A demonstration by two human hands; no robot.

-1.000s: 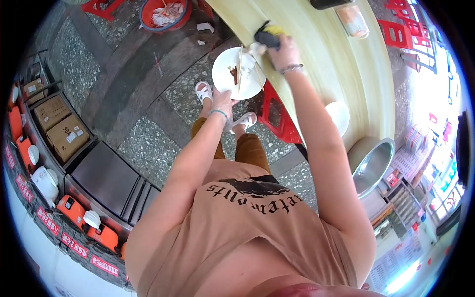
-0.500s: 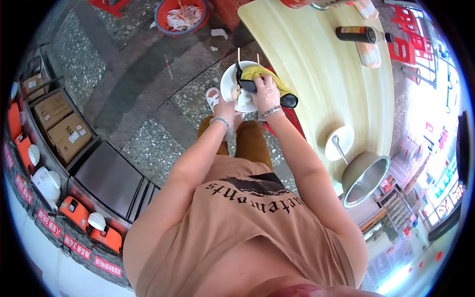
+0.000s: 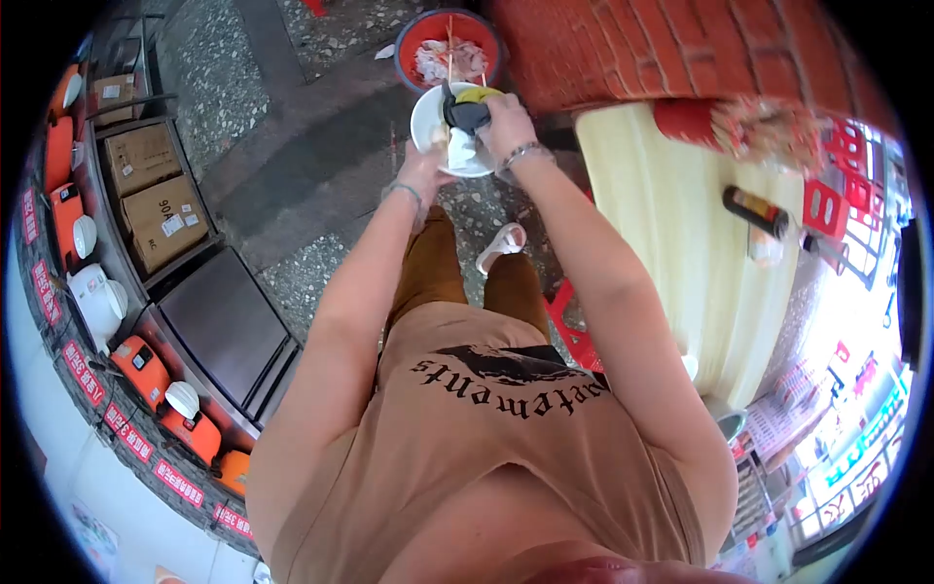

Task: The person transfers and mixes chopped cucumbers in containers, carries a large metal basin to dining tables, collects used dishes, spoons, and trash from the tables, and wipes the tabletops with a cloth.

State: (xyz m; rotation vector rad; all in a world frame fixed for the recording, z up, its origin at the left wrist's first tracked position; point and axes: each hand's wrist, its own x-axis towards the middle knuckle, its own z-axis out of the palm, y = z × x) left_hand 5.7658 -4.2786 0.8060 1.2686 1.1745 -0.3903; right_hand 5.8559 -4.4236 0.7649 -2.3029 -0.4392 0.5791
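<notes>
Out in front of me is a white bowl or plate [image 3: 421,119], with crumpled white tissue [image 3: 462,151] and thin wooden sticks [image 3: 449,58] in it. My left hand [image 3: 425,172], in a clear plastic glove, is closed on its near left rim. My right hand [image 3: 509,127], gloved too, is closed at the right side over a yellow cloth [image 3: 479,94]. A black object [image 3: 467,116] beside the cloth lies against its fingers; I cannot make out its kind. Just beyond the plate stands a red tub [image 3: 496,60] holding crumpled tissue.
To the right is a pale table [image 3: 671,204] with a dark bottle [image 3: 756,211]. A brick surface [image 3: 623,49] rises ahead. Cartons [image 3: 163,222] and orange appliances [image 3: 141,370] line the left. A red stool [image 3: 574,331] is near my right leg.
I have stepped forward, so the tub is now close beyond the plate. Both hands have carried the plate and cloth along, away from the table's edge.
</notes>
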